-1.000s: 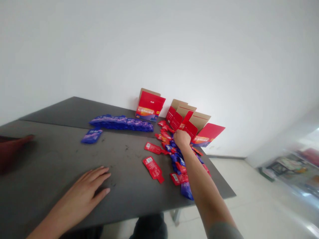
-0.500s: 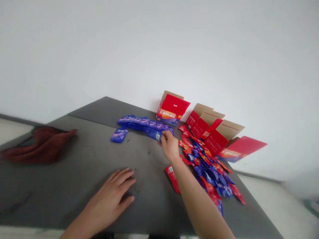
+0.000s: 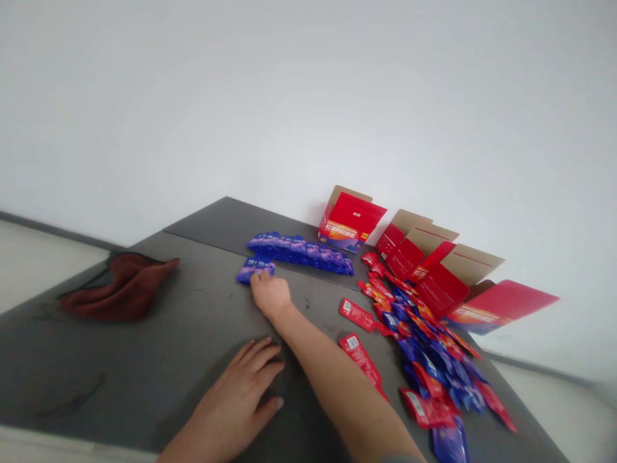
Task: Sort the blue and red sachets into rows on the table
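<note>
My right hand [image 3: 270, 292] is closed at the near edge of a blue-purple pouch [image 3: 248, 269], fingers pinched together on it. Whether one pouch or two overlapping ones lie under those fingertips I cannot tell. Just behind it runs a row of overlapping blue pouches [image 3: 303, 251]. My left hand [image 3: 248, 386] rests on the grey table [image 3: 193, 360], palm down, fingers spread, holding nothing. To the right of my right forearm lie two red pouches, one farther back [image 3: 357, 314] and one closer [image 3: 361, 360], their barcodes showing.
A loose heap of red and blue pouches [image 3: 429, 341] covers the table's right side. Behind it stand open red cartons [image 3: 438, 286], with another open red carton [image 3: 349, 225] against the wall. A crumpled brown cloth [image 3: 123, 289] lies on the left.
My right hand has moved left from the row's right part to the separate pouch at its left end. The blue pouch it carried no longer shows apart. The view has shifted.
</note>
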Demonstrator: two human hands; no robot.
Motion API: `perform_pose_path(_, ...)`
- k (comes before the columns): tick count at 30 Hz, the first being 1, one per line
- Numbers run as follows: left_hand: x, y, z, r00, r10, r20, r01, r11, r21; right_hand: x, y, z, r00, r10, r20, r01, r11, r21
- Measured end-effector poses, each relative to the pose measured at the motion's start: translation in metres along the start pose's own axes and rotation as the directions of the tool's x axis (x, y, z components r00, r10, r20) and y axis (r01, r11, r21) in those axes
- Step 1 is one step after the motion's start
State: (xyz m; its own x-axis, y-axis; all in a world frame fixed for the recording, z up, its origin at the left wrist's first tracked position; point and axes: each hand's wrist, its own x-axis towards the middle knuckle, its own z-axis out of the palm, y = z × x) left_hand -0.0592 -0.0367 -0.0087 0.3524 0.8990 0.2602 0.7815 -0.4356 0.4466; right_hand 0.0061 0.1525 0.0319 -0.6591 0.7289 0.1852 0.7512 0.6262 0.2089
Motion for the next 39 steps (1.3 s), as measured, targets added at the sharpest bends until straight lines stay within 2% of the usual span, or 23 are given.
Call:
perform_pose_path(4, -0.001, -0.001, -0.001, 1.0, 0.019, 0.018, -0.019, 1.0, 0.003, 0.0, -0.003, 0.011, 0.999, 0.032, -0.042, -0.032, 0.999, 0.019)
perform_pose_path(11, -0.001, -0.006, 0.004, 0.999, 0.038, -0.014, -0.038, 0.999, 0.04, 0.002, 0.006, 0.014, 0.997, 0.05, -0.061, -0.045, 0.996, 0.077)
perform_pose_path(14, 0.0, -0.007, 0.004, 0.998, 0.057, -0.006, -0.056, 0.996, 0.071, -0.013, 0.01, 0.006, 0.986, 0.124, -0.108, -0.11, 0.986, 0.126)
perform_pose_path(17, -0.001, -0.016, 0.009, 0.993, 0.109, -0.038, -0.105, 0.989, 0.103, -0.047, 0.022, -0.011, 0.963, 0.194, -0.185, -0.164, 0.972, 0.167)
perform_pose_path(20, 0.0, -0.032, 0.022, 0.987, 0.144, -0.072, -0.133, 0.981, 0.139, -0.095, 0.057, -0.034, 0.952, 0.253, -0.171, -0.23, 0.963, 0.142)
perform_pose_path(22, 0.002, -0.044, 0.031, 0.982, 0.173, -0.072, -0.161, 0.976, 0.145, -0.134, 0.097, -0.054, 0.927, 0.367, -0.073, -0.359, 0.928, 0.105)
perform_pose_path(23, 0.003, -0.048, 0.035, 0.982, 0.179, -0.066, -0.168, 0.975, 0.146, -0.155, 0.121, -0.065, 0.895, 0.446, -0.013, -0.444, 0.893, 0.08)
perform_pose_path(24, 0.003, -0.05, 0.037, 0.982, 0.179, -0.061, -0.169, 0.975, 0.146, -0.177, 0.146, -0.075, 0.841, 0.538, 0.053, -0.541, 0.84, 0.05)
perform_pose_path(27, 0.003, -0.051, 0.036, 0.987, 0.158, -0.041, -0.15, 0.977, 0.149, -0.231, 0.221, -0.099, 0.652, 0.748, 0.125, -0.749, 0.661, -0.047)
perform_pose_path(29, 0.003, -0.048, 0.032, 0.99, 0.136, -0.033, -0.129, 0.98, 0.154, -0.252, 0.26, -0.102, 0.582, 0.801, 0.139, -0.798, 0.596, -0.092)
perform_pose_path(30, 0.003, -0.045, 0.03, 0.992, 0.124, -0.03, -0.118, 0.981, 0.155, -0.256, 0.274, -0.099, 0.563, 0.813, 0.148, -0.808, 0.579, -0.106)
perform_pose_path(33, 0.005, -0.039, 0.025, 0.995, 0.092, -0.023, -0.088, 0.984, 0.154, -0.253, 0.294, -0.077, 0.544, 0.817, 0.188, -0.81, 0.571, -0.136)
perform_pose_path(37, 0.006, -0.035, 0.024, 0.997, 0.081, -0.019, -0.077, 0.984, 0.162, -0.234, 0.291, -0.041, 0.545, 0.805, 0.234, -0.787, 0.588, -0.188)
perform_pose_path(39, 0.005, -0.034, 0.023, 0.997, 0.076, -0.022, -0.071, 0.984, 0.162, -0.227, 0.289, -0.033, 0.555, 0.795, 0.247, -0.772, 0.602, -0.203)
